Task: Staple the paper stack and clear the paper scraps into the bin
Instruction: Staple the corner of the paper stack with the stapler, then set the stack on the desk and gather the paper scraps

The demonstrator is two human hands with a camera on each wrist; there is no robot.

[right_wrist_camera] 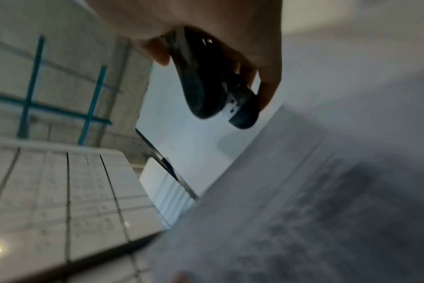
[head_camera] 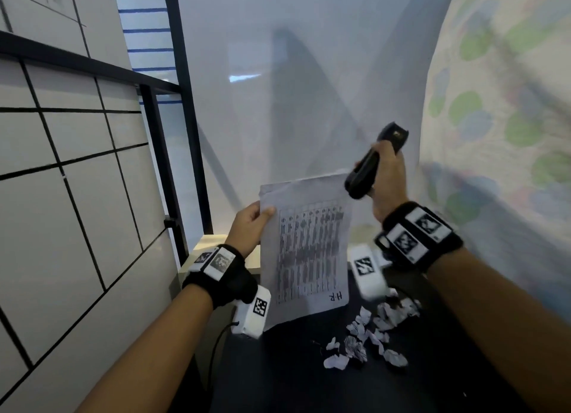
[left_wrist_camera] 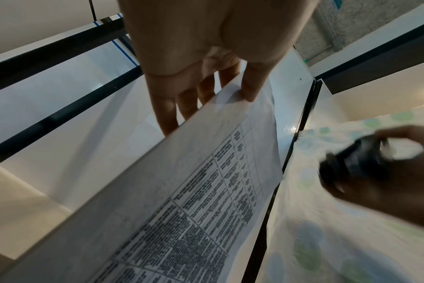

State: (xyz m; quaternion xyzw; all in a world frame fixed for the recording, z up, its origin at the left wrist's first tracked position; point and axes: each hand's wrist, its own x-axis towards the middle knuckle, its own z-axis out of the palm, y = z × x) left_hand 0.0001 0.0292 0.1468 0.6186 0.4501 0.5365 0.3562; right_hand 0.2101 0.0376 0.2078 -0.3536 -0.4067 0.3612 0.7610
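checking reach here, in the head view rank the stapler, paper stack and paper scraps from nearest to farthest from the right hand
1. The stapler: gripped in the right hand itself, raised.
2. The paper stack: just left of that hand, held up by the left hand; its top corner is close to the stapler's lower end.
3. The paper scraps: farthest, down on the dark surface below.

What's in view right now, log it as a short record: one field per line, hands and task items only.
left hand: pinches the paper stack by its upper left edge
paper stack: held upright in the air, printed table facing the camera
right hand: grips the stapler
stapler: black, raised beside the stack's upper right corner, apart from it
paper scraps: loose on the dark surface, below the stack
bin: not in view
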